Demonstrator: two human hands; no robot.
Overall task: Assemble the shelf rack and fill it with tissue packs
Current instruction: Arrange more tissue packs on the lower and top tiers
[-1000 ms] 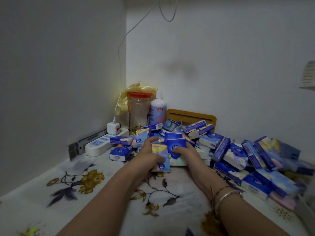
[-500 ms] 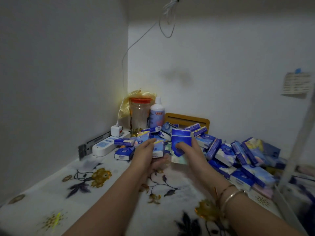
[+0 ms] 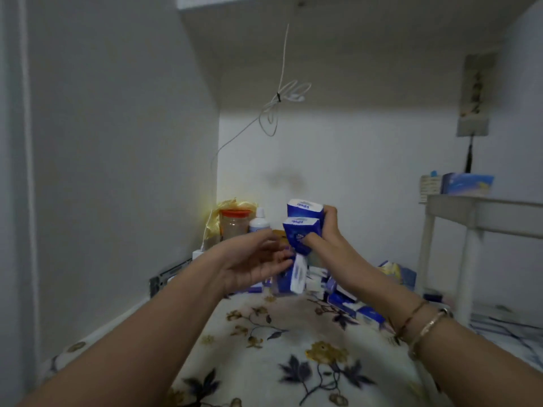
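Above the heap at the tabletop's far edge, we have lifted two tissue packs in our gripping right hand, while our left hand, fingers spread and empty, lets a third pack drop, ready for the white shelf rack at right.

Both forearms bare, no sleeves in view. Right wrist carries two thin metal bangles: one gold-toned, one darker and slimmer just above it. Left hand and wrist: no rings, watch or bands visible.
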